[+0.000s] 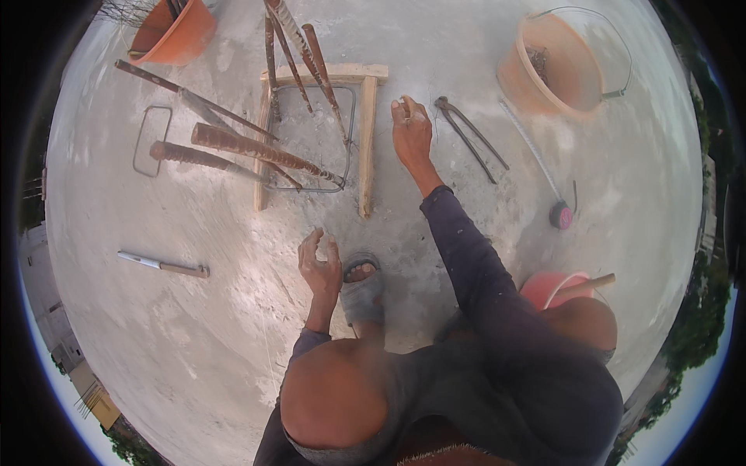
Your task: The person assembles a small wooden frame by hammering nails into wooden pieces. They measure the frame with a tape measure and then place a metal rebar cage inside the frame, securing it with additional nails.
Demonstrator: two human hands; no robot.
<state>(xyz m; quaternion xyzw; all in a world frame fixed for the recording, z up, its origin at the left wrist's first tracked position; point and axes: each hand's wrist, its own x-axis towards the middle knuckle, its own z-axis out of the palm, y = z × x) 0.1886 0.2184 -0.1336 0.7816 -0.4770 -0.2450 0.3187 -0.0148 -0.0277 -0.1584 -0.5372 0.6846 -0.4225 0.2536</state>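
Observation:
My left hand [320,270] hovers over the concrete just left of my sandalled foot, thumb and forefinger apart with nothing visible between them. Farther out, my right hand [413,136] is raised with its fingers curled together, and I cannot make out whether something small is in them. It lies between a wooden frame [368,147] and a pair of long-handled pincers [472,140] on the ground. Inside the frame, a bent steel stirrup [351,124] surrounds several rusty rebars [260,149] that stick up from the concrete.
An orange bucket [509,66] stands far right, another orange bucket [183,39] far left. A tape measure [561,215] lies right with its blade out. A pink bucket [544,289] is by my right knee. Left lie a loose stirrup [135,147] and a wooden-handled tool [183,269].

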